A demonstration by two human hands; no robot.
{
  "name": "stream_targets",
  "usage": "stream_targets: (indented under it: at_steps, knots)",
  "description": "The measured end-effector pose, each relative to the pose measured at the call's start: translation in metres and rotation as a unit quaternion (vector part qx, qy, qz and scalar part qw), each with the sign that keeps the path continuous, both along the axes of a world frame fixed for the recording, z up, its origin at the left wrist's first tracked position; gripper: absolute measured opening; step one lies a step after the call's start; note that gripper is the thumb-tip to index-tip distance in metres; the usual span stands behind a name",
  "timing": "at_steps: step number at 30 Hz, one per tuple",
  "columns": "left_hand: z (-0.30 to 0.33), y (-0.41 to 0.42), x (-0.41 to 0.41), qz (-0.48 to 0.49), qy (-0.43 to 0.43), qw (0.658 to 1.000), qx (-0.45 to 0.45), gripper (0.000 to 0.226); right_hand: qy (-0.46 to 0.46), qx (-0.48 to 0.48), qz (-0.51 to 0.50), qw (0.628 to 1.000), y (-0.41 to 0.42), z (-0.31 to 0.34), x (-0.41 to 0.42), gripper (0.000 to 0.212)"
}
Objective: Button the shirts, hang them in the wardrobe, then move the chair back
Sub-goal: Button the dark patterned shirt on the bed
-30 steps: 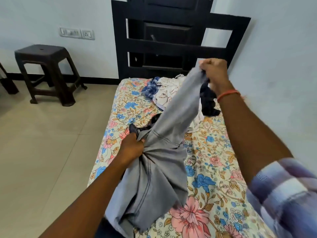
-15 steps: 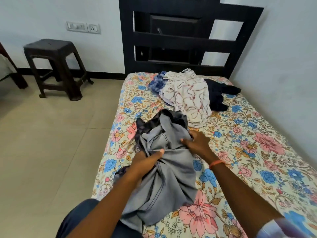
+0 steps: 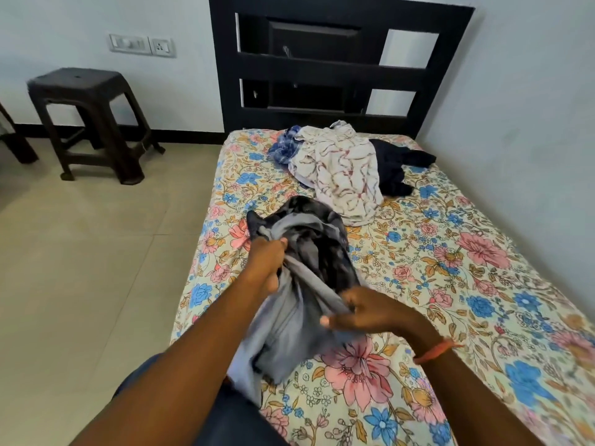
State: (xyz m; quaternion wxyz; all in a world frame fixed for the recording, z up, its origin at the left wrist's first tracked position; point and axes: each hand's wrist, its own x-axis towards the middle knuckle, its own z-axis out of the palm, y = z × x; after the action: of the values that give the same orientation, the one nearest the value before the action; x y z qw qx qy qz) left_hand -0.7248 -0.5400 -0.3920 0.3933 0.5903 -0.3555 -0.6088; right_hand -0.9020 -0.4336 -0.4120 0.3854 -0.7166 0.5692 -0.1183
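I am curling the fingers of my left hand (image 3: pixel 267 262) into a bunched fold near the top of the crumpled grey shirt with the dark inner lining (image 3: pixel 289 304), the thumb lying along the cloth, while my right hand (image 3: pixel 367 312) is pinching a lower fold between thumb and curled fingers, an orange thread band (image 3: pixel 434 350) sitting at that wrist. The shirt is lying in a heap at the near left edge of the bed, on the floral bedsheet of pink and blue flowers (image 3: pixel 450 268), its lower end trailing toward my lap. I cannot tell where its placket or buttons are, since the cloth is too twisted; nothing on it is looking fastened. Farther up the bed, well apart from my hands, a white shirt with a maroon branching print (image 3: pixel 341 175) is lying crumpled, with a blue checked garment (image 3: pixel 285 146) touching its left side and a dark navy garment (image 3: pixel 396 169) touching its right. Beyond them the black slatted headboard (image 3: pixel 322 69) is standing against the wall, and a dark brown plastic stool (image 3: pixel 87 120) is standing on the tiled floor to the left. I am judging the job as barely begun: no shirt is buttoned, no hanger or wardrobe is in view, and the chair step is waiting.
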Motion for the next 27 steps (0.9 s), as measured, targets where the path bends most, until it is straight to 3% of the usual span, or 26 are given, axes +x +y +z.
stream_targets:
  at_steps: [4,7,9,11,13,15,17,18,20,22,24,26,27]
  knots:
    - [0.03,-0.029,0.003,0.083,0.018,0.994,-0.075,0.019,0.118,0.147,0.072,0.979,0.02,0.0,-0.013,0.05]
    - [0.041,-0.047,0.022,-0.077,0.003,0.99,-0.116,0.031,0.161,0.122,-0.031,0.979,0.02,-0.019,-0.019,0.05]
    - [0.036,-0.039,0.033,-0.24,-0.045,0.964,-0.109,0.053,0.103,0.046,-0.128,0.985,0.016,-0.023,-0.017,0.05]
    - [0.021,-0.016,0.038,-0.382,-0.146,0.904,-0.127,0.053,-0.037,0.016,-0.209,0.977,0.012,-0.017,-0.001,0.04]
    - [-0.007,0.004,0.037,-0.427,-0.192,0.869,-0.159,0.057,-0.199,0.052,-0.25,0.946,0.005,-0.014,0.022,0.025]
    - [-0.037,0.016,0.035,-0.381,-0.207,0.886,-0.167,0.063,-0.245,0.047,-0.261,0.933,-0.008,-0.031,0.043,0.042]
    - [-0.071,0.019,0.036,-0.297,-0.272,0.903,-0.147,0.049,-0.158,0.014,-0.277,0.948,-0.024,-0.056,0.055,0.082]
    - [-0.084,0.023,0.038,-0.254,-0.306,0.906,-0.144,0.042,-0.092,0.001,-0.275,0.957,-0.032,-0.068,0.059,0.09]
    - [-0.109,0.031,0.045,-0.203,-0.308,0.918,-0.145,0.042,0.013,-0.007,-0.245,0.969,-0.047,-0.085,0.065,0.074]
    - [-0.123,0.027,0.049,-0.195,-0.3,0.923,-0.142,0.033,0.054,-0.001,-0.229,0.972,-0.062,-0.087,0.072,0.024]
    - [-0.123,0.007,0.044,-0.164,-0.286,0.939,-0.094,0.015,0.029,-0.011,-0.253,0.967,-0.086,-0.085,0.07,0.025]
    - [-0.11,-0.024,0.034,-0.097,-0.185,0.976,-0.062,0.014,-0.007,-0.059,-0.309,0.949,-0.117,-0.064,0.066,0.01]
    - [-0.094,-0.042,0.03,-0.079,-0.143,0.982,-0.093,0.019,-0.013,-0.1,-0.326,0.94,-0.137,-0.049,0.062,0.016]
